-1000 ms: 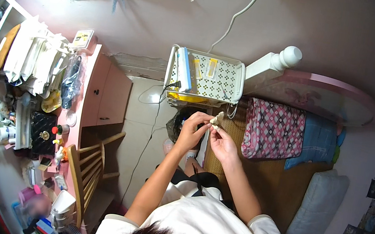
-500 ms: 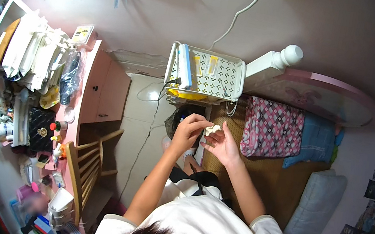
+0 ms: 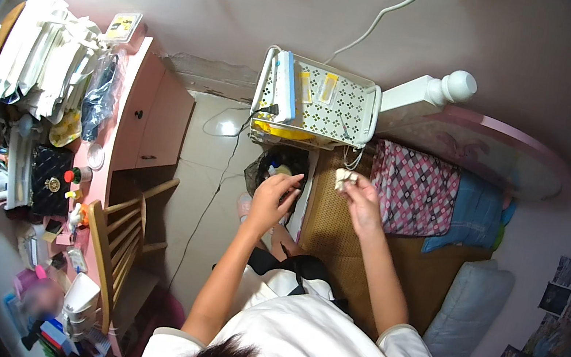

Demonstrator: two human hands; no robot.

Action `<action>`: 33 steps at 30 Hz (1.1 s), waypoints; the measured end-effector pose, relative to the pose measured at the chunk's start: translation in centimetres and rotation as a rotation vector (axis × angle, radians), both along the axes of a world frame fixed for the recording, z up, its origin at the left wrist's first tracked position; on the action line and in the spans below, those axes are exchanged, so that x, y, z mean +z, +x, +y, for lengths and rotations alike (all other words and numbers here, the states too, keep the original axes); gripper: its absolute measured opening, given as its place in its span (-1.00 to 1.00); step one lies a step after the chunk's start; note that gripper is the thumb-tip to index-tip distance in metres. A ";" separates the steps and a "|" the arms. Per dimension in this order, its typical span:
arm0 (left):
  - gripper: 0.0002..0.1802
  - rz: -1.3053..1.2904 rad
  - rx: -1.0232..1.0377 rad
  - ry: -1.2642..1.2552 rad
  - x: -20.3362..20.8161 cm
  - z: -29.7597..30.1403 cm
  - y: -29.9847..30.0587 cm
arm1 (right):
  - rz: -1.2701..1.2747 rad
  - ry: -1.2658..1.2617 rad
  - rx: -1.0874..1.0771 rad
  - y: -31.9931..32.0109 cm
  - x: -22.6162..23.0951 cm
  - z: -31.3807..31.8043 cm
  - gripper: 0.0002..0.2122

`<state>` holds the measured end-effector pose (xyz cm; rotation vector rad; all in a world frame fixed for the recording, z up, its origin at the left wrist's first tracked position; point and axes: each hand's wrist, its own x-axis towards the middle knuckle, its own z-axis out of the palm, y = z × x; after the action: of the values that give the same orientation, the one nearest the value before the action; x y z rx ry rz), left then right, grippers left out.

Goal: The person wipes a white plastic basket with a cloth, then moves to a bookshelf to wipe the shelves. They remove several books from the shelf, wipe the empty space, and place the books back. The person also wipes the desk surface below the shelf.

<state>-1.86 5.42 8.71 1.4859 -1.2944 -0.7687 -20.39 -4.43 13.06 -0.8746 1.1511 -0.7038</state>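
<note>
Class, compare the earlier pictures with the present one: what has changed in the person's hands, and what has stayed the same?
The left hand has let go of the small cream-coloured piece and drawn apart to the left. The right hand now holds it alone, farther right. The white basket and checked bundle stayed put.

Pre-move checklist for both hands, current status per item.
1. Cream piece gripped: ok, at the right hand's fingertips.
2. Hands apart: ok, clear gap between them.
3. Left hand empty: cannot tell; nothing shows, but the curled fingers hide part of it.
4. Unblocked view of dark bag: not ok, left hand overlaps it.
5. Cream piece clear of white cable loop: cannot tell; close in view, depth unclear.
</note>
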 end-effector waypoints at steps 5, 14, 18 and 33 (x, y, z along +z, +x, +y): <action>-0.59 -0.154 -0.052 0.132 0.2 -1.1 0.3 | 0.415 -0.686 0.104 -1.0 -2.2 -8.5 -0.84; -0.33 -0.726 -0.191 0.042 -5.0 -9.3 -1.1 | 1.371 -1.333 0.707 5.5 -2.4 -22.7 -0.88; -0.37 -0.952 -0.219 0.051 -9.8 -10.4 -1.0 | 1.628 -1.338 1.010 6.3 -6.3 -25.6 -0.87; -0.37 -0.825 -0.200 0.112 -7.9 -10.8 -1.2 | 1.473 -1.133 0.823 5.5 -11.7 -27.8 -0.92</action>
<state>-3.11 -5.42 0.83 1.8710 -2.0559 -0.3401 -14.91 -32.19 1.41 -2.9033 1.3276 0.2238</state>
